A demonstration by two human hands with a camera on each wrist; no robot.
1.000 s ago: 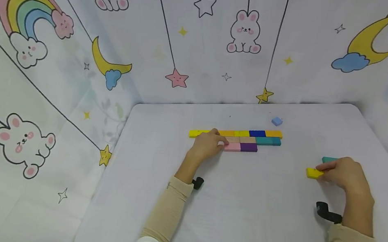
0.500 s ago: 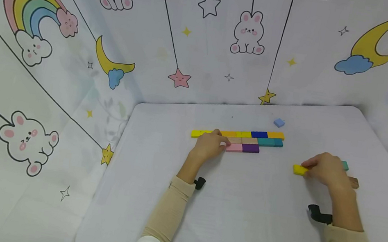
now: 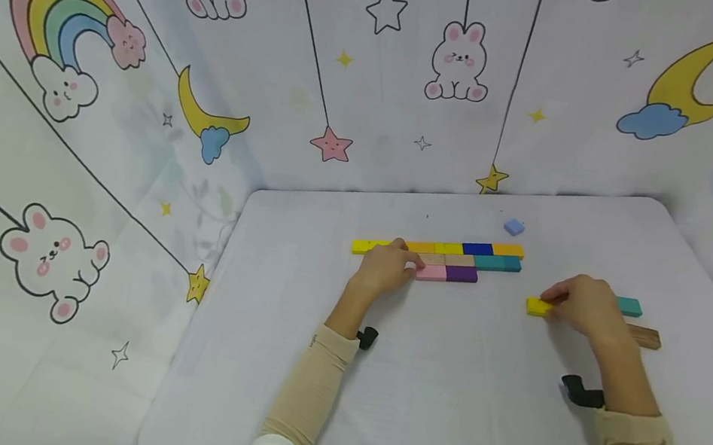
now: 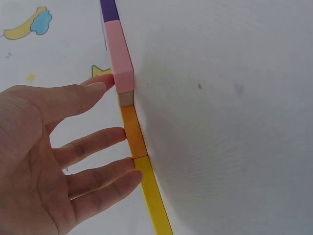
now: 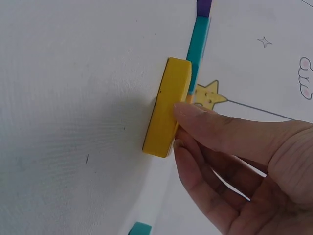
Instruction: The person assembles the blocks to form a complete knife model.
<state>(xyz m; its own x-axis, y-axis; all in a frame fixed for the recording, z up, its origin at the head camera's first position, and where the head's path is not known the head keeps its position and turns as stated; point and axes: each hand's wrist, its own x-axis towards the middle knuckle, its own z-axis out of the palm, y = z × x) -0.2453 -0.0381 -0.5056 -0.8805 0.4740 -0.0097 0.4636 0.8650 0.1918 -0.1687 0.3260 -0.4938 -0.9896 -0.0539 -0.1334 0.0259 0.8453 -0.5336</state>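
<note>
Tabletop, yellow block in pinched grip

Diffuse light (dimmer in wrist views) casts soft shadows on the table.

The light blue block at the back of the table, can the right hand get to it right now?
Likely yes, though the right hand holds a yellow block. In the head view, no other block appears to stand between that hand and the light blue block.
</note>
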